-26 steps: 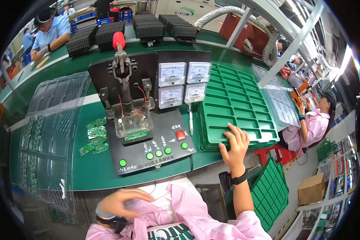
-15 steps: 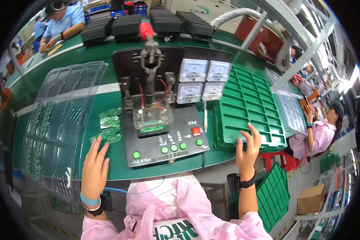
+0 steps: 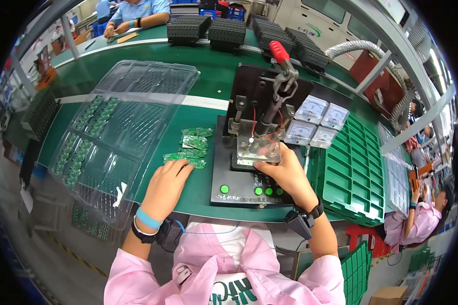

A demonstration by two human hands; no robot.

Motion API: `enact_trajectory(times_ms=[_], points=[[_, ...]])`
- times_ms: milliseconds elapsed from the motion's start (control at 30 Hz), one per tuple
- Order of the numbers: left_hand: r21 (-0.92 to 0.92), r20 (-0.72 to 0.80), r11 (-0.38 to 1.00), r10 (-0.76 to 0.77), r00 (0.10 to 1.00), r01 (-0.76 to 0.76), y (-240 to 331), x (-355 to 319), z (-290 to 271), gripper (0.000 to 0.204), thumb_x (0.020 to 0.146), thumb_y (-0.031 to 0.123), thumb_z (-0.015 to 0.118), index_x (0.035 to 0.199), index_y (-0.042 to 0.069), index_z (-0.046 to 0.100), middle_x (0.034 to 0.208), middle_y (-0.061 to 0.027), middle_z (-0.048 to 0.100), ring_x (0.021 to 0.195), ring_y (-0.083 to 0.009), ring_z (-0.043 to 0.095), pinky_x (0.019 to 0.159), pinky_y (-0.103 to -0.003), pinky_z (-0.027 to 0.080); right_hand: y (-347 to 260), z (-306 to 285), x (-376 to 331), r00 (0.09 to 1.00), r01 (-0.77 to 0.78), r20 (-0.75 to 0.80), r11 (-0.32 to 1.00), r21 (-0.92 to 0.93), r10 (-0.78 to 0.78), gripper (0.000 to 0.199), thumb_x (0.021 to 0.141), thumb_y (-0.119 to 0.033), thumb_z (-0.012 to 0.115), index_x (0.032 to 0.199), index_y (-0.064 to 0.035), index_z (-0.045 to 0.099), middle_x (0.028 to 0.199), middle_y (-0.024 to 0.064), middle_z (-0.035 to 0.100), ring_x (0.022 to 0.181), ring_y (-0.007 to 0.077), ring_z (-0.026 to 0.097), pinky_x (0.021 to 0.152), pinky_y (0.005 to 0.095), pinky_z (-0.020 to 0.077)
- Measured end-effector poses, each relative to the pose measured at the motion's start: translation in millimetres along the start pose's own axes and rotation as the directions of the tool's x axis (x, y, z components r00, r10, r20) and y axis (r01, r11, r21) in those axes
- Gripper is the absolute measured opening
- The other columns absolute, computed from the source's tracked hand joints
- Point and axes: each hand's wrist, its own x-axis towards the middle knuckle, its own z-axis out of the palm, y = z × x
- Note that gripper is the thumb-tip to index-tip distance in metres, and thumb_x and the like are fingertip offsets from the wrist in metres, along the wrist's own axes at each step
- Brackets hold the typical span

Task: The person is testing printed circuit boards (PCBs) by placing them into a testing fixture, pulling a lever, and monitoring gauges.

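Note:
My left hand (image 3: 168, 180) lies at the near edge of a small pile of green circuit boards (image 3: 196, 142), its fingers bent loosely over the lowest board. My right hand (image 3: 289, 175) reaches into the black test fixture (image 3: 229, 175), under its clear pressing plate (image 3: 249, 147). Its thumb and fingers close around the edge of the board nest, where a circuit board (image 3: 245, 162) shows only as a pale strip. The clear plate and the hand itself partly hide those fingers. Above stands a toggle clamp with a red handle (image 3: 279, 52), tilted up.
Left of the pile lies a clear plastic tray (image 3: 158, 101) with rows of boards. Four analogue meters (image 3: 310, 109) stand right of the clamp, beside stacked green trays (image 3: 353, 173). Black racks (image 3: 188, 29) line the far side. Co-workers sit at far left and right.
My right hand has moved left from beside the green trays into the fixture. My left hand stays by the board pile. The whole view has shifted, so the bench appears further right.

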Motion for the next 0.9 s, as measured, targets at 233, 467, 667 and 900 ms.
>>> enact_trajectory(times_ms=[233, 467, 667, 900], points=[[-0.018, 0.089, 0.999, 0.04, 0.995, -0.039, -2, 28, 3, 0.023, 0.081, 0.004, 0.064, 0.104, 0.002, 0.062, 0.103, -0.0092, 0.061, 0.095, -0.03, 0.057, 0.082, -0.041, 0.048, 30, -20, -32, 0.966, 0.096, -0.258, 0.958, 0.27, -0.024, 0.023, 0.083, -0.004, 0.071, 0.103, 0.0004, 0.059, 0.091, 0.0034, 0.06, 0.075, 0.009, 0.053, 0.068, 0.0268, 0.0461], [-0.063, -0.121, 0.996, 0.051, 0.991, -0.059, -3, 25, -5, 0.022, 0.079, 0.0, 0.064, 0.101, 0.001, 0.065, 0.105, -0.0135, 0.065, 0.097, -0.0313, 0.063, 0.083, -0.041, 0.051, 112, -117, -130, 0.806, -0.015, -0.589, 0.995, -0.103, -0.049, 0.014, 0.088, -0.003, 0.063, 0.102, -0.0019, 0.06, 0.105, 0.0045, 0.061, 0.085, 0.0098, 0.055, 0.073, 0.0242, 0.0441], [-0.039, -0.207, 0.947, 0.304, 0.93, -0.319, 53, 45, -13, 0.028, 0.079, 0.0, 0.061, 0.106, -0.004, 0.064, 0.11, -0.0169, 0.066, 0.1, -0.0305, 0.066, 0.082, -0.035, 0.055, 98, -107, -135, 0.624, -0.039, -0.718, 0.905, -0.424, -0.309, 0.011, 0.088, -0.004, 0.062, 0.098, -0.0003, 0.064, 0.125, 0.01, 0.057, 0.09, 0.0142, 0.058, 0.075, 0.025, 0.0454], [0.043, -0.15, 0.928, 0.371, 0.916, -0.369, 88, 73, 27, 0.034, 0.08, 0.0, 0.061, 0.113, -0.005, 0.062, 0.113, -0.0178, 0.065, 0.111, -0.0319, 0.063, 0.091, -0.036, 0.053, 50, -89, -90, 0.598, 0.156, -0.696, 0.909, -0.386, -0.398, 0.011, 0.087, -0.001, 0.061, 0.097, 0.0002, 0.065, 0.131, 0.012, 0.054, 0.096, 0.015, 0.06, 0.079, 0.0259, 0.0477]])
